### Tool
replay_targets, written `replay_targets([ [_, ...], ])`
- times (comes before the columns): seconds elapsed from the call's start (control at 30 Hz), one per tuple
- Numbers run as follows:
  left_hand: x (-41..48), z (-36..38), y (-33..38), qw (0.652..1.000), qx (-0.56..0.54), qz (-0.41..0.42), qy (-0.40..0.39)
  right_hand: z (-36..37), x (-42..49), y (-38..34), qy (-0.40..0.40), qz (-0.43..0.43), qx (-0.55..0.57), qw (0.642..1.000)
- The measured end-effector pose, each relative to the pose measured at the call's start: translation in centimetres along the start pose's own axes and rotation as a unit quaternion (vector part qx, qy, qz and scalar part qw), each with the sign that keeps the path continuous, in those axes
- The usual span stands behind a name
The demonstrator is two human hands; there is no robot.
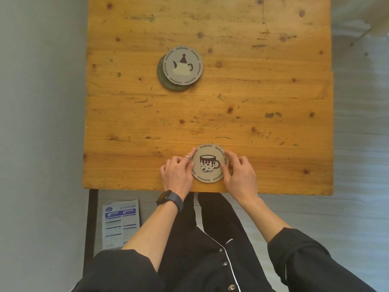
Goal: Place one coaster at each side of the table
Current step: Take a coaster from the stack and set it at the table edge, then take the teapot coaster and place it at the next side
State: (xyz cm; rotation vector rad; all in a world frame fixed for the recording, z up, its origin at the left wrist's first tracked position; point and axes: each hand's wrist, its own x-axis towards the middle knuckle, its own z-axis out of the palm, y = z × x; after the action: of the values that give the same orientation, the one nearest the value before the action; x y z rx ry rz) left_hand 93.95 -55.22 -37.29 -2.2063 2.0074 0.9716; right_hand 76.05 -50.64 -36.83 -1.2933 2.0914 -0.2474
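A round beige coaster with a mug drawing (208,163) lies flat near the front edge of the wooden table (273,91). My left hand (179,171) touches its left rim with the fingertips, and my right hand (239,172) holds its right rim. Farther back, left of centre, a beige coaster with a teapot drawing (182,63) lies on top of a dark green coaster (168,83), which shows only along its lower left edge.
The table's front edge runs just below the hands. A dark table leg (91,224) stands at the lower left, and a printed leaflet (121,223) lies on the floor beside it. Grey floor surrounds the table on both sides.
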Motion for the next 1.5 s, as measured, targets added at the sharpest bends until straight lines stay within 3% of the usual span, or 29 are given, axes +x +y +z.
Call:
replay_targets([
  [0.2, 0.4, -1.0, 0.2, 0.996, 0.082, 0.036, -0.017, -0.7, 0.0, -0.6, -0.018, -0.011, -0.027, 0.999],
  [0.3, 0.7, -1.6, 0.2, 0.988, 0.135, 0.071, -0.017, -1.8, 0.5, -1.6, -0.044, 0.028, -0.070, 0.996],
  [0.47, 5.2, -4.7, 0.6, 0.991, 0.112, 0.068, -0.011, -4.6, 5.1, -6.0, -0.099, 0.056, -0.051, 0.992],
  [0.6, 11.8, -8.0, 0.8, 0.993, 0.106, 0.052, 0.023, -5.3, 11.7, -11.6, -0.074, 0.022, 0.036, 0.996],
  [0.73, 16.8, -9.4, -0.2, 0.990, 0.138, 0.032, -0.005, -4.0, 18.2, -15.9, -0.046, 0.084, 0.138, 0.986],
  [0.97, 17.9, -9.4, -1.6, 0.984, 0.170, 0.022, -0.055, -1.9, 22.7, -18.0, 0.026, 0.185, 0.090, 0.978],
  [1.23, 18.0, -10.6, -1.1, 0.982, 0.171, 0.021, -0.082, -3.7, 20.6, -17.3, 0.059, 0.156, 0.189, 0.968],
  [1.37, 17.9, -12.7, 0.2, 0.981, 0.141, 0.002, -0.135, -6.0, 15.9, -14.9, 0.002, 0.181, 0.376, 0.909],
  [1.5, 15.2, -13.9, 4.3, 0.981, 0.006, 0.038, -0.192, -9.6, 8.3, -11.7, 0.026, 0.204, 0.423, 0.883],
])
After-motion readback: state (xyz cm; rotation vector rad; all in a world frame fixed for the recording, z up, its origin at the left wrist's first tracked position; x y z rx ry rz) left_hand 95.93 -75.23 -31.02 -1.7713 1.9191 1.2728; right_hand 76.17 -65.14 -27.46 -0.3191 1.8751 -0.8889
